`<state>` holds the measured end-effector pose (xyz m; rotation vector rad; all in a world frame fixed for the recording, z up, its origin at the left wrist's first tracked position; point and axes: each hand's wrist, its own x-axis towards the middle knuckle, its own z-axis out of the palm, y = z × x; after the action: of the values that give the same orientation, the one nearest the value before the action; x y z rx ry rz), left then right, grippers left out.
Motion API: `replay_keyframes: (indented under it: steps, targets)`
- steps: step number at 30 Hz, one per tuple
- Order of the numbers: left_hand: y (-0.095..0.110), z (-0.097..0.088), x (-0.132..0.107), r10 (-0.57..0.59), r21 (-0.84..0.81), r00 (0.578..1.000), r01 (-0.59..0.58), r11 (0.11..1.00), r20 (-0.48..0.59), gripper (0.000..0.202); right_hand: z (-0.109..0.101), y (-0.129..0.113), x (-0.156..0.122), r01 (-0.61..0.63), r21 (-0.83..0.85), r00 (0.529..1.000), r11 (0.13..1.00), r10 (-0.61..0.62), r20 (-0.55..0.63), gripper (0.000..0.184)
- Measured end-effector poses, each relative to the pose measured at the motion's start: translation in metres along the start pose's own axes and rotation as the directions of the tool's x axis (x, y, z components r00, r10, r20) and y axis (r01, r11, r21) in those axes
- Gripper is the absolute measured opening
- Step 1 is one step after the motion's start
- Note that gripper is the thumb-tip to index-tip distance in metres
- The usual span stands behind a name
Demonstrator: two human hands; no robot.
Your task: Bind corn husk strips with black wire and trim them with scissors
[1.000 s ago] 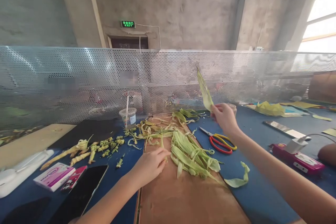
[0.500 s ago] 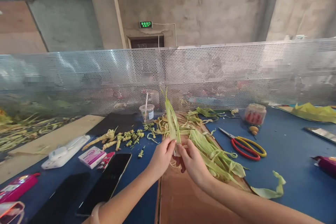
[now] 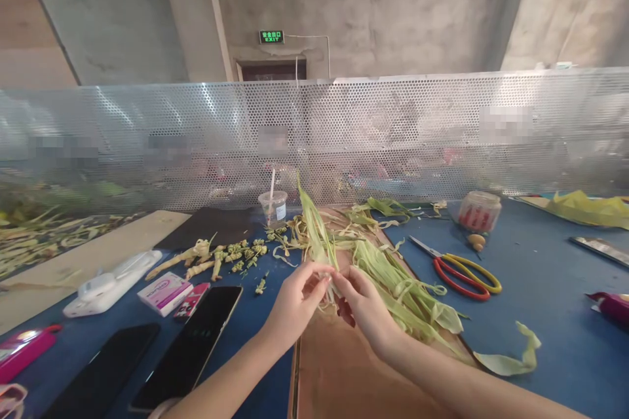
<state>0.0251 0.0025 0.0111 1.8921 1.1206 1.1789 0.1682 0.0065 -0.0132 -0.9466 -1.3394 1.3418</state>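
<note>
Fingers of the left hand (image 3: 297, 299) and the right hand (image 3: 364, 308) are pinched, just beside one another, on the lower end of a long, thin, pale green husk leaf (image 3: 314, 229); exactly what is caught between the tips is partly hidden. The leaf is held above a flat, reddish-brown board (image 3: 339, 366), its free end pointed up and away and leaned a little to the left. Beside the right hand, a loose heap of pale green husk strips (image 3: 388, 275) is spread over the board and past its right edge.

For this pinch to be done well, the leaf is best gripped lightly with the pads of thumb and forefinger, since so thin a blade could probably be split lengthwise by a hard tug. Both grips are best set close together, so that the short span between them can be controlled, and any fold is best worked by small turns of the fingertips rather than the wrists. The free end should be left loose, without being snagged on the heap.

To the right, metal scissors with red and yellow handle loops (image 3: 464, 275) are laid on the dark blue tabletop (image 3: 545, 275), untouched. To the left, small knotted yellow-green pieces (image 3: 240, 254) are scattered near a clear plastic cup (image 3: 272, 208).
</note>
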Motion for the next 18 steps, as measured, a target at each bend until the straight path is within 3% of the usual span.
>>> replay_keyframes:
  steps: [7, 14, 18]
  targets:
    - [0.001, 0.005, -0.003, -0.037, -0.144, 0.998, 0.030, 0.989, -0.046, 0.022, -0.004, -0.004, -0.005, 0.010, -0.094, 0.998, 0.996, -0.005, 0.056, 0.036]
    - [0.002, 0.011, -0.002, -0.053, -0.356, 0.995, 0.018, 0.934, -0.090, 0.054, -0.007, 0.001, -0.005, 0.106, -0.188, 0.989, 0.976, -0.083, 0.125, 0.038]
    - [0.003, 0.010, -0.003, -0.076, -0.315, 0.993, 0.046, 0.948, -0.085, 0.058, -0.002, 0.001, -0.008, 0.067, -0.170, 0.989, 0.983, -0.044, 0.139, 0.040]
